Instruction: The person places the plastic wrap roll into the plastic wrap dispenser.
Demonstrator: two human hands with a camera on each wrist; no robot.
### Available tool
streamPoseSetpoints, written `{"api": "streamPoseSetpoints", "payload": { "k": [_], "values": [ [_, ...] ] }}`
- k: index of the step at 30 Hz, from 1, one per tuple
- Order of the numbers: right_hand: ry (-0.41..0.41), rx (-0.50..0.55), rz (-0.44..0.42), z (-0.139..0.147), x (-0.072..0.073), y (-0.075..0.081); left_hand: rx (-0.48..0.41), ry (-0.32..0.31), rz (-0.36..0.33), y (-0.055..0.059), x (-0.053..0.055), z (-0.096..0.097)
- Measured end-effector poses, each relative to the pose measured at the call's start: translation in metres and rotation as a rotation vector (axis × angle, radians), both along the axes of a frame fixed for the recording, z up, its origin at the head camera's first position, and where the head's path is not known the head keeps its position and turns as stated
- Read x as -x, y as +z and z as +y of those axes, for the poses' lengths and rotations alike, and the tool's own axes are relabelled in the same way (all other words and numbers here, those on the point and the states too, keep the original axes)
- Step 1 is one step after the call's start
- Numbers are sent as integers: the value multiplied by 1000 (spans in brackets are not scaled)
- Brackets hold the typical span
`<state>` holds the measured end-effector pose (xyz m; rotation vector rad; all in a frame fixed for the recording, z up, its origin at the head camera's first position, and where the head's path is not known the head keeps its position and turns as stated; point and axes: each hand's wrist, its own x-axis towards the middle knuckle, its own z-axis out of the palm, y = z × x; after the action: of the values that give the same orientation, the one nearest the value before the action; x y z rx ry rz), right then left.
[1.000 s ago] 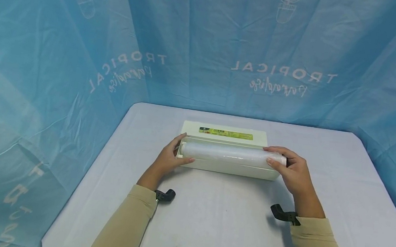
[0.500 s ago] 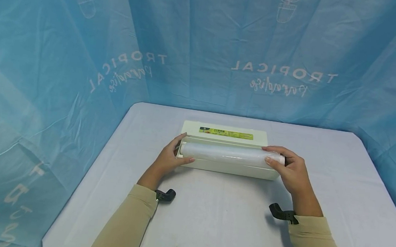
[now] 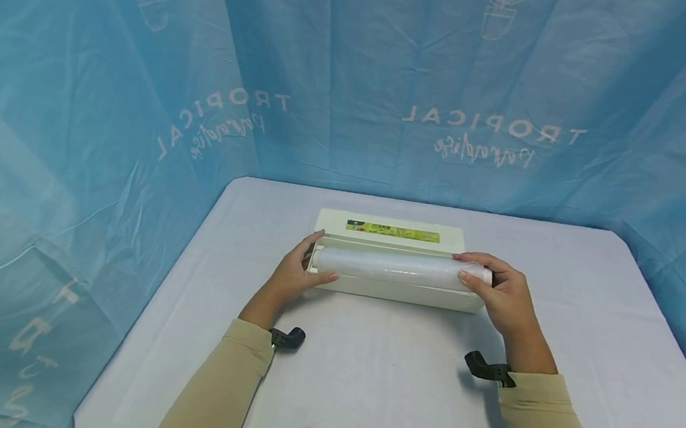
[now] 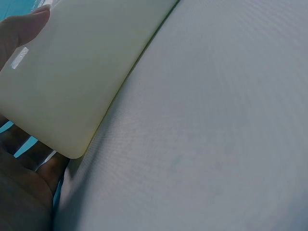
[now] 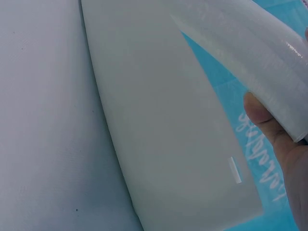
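Observation:
A long pale-cream box (image 3: 397, 292) lies across the table with its lid (image 3: 332, 224) tipped back. A roll of clear cling film (image 3: 384, 266) lies along its opening. My left hand (image 3: 291, 280) holds the box's left end, thumb on the front wall; in the left wrist view the thumb presses that wall (image 4: 82, 86). With my right hand (image 3: 511, 298) I grip the roll's right end between thumb and fingers. In the right wrist view the roll (image 5: 255, 53) slants up, its right end raised above the box rim. The roll's left end sits inside the box.
The table (image 3: 377, 371) has a white cover with a few small dark specks near the front. Blue printed cloth (image 3: 358, 69) hangs behind it and along the sides. A yellow-green label (image 3: 393, 231) is stuck on the lid.
My right hand has shifted slightly left, carrying the roll's right end with it. The left hand and the box have stayed in place.

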<state>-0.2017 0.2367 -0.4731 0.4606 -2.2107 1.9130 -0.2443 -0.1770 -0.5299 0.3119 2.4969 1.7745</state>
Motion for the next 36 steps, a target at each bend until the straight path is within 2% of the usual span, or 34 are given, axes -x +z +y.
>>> {"api": "streamPoseSetpoints", "payload": {
  "k": [11,17,31,36],
  "values": [
    [8,19,8,1,-1,-3,-14,-13,-12,1,-1,1],
    [29,-15,16,4,3,-4,-1,-1,-7,1,-1,0],
    [87,-81,-54,12,15,-8,6,4,-8,0,-1,0],
    [103,-148,-38,17,18,-7,6,2,-3,0,-1,1]
  ]
}}
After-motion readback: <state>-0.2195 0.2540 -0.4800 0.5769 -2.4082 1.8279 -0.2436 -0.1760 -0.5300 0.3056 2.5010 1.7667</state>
